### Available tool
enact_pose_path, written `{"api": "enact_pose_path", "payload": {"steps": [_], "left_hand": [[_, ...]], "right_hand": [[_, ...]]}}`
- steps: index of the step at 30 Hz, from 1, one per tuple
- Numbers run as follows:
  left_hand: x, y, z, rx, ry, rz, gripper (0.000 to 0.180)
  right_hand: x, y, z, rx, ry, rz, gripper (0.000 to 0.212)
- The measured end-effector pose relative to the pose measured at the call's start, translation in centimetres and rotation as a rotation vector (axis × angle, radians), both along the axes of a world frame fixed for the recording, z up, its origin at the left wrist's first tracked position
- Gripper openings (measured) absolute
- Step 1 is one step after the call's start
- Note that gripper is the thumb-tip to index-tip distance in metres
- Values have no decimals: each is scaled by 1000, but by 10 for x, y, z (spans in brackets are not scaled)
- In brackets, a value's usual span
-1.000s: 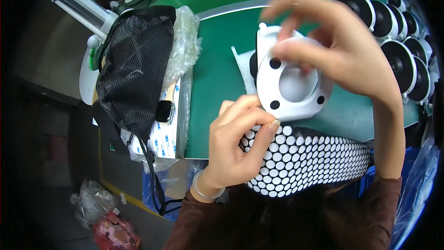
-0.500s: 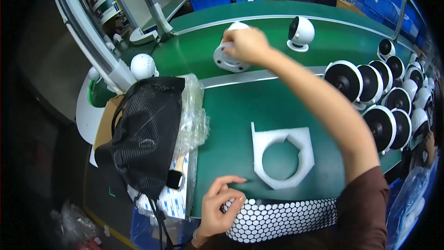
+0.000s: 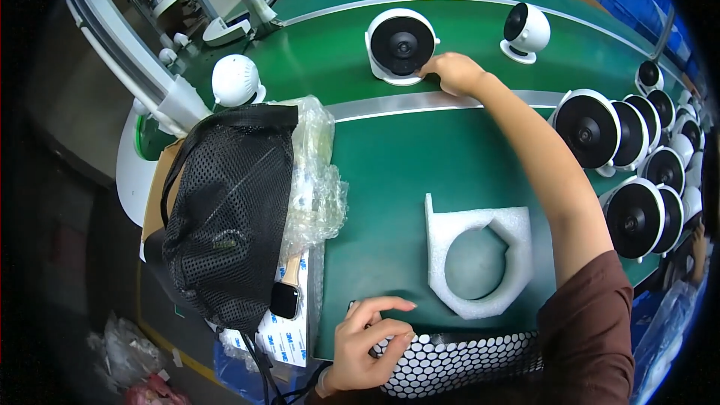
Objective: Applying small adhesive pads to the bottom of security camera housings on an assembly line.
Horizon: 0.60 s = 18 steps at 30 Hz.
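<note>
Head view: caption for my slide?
Right hand at a black-faced white device on a green surface; left hand by dotted sheet.

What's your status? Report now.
Right hand at lower edge of black-faced white device, upright behind metal rail. Left hand at dotted sheet. Foam ring on table.

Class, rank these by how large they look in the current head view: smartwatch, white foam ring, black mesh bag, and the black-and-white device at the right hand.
1. Black mesh bag
2. White foam ring
3. Black-and-white device at the right hand
4. Smartwatch
</note>
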State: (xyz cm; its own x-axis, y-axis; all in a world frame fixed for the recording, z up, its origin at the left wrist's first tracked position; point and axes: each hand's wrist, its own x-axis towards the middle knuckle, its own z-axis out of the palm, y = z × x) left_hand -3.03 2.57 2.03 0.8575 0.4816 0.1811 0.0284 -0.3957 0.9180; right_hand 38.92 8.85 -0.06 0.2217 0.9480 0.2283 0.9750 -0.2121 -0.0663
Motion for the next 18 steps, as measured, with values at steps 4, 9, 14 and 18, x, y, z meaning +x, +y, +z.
{"api": "enact_pose_path", "payload": {"steps": [4, 9, 14, 18], "left_hand": [[2, 1, -2, 9, 1, -19, 6], [-8, 6, 3, 93, 55, 30, 6], [-7, 22, 1, 328, 142, 21, 5], [1, 16, 2, 417, 228, -19, 6]], "right_hand": [[-15, -9, 25, -248, -124, -143, 29], [-100, 19, 65, 274, -21, 209, 26], [-138, 107, 53, 380, 96, 252, 55], [-138, 177, 34, 488, 91, 226, 83]]}}
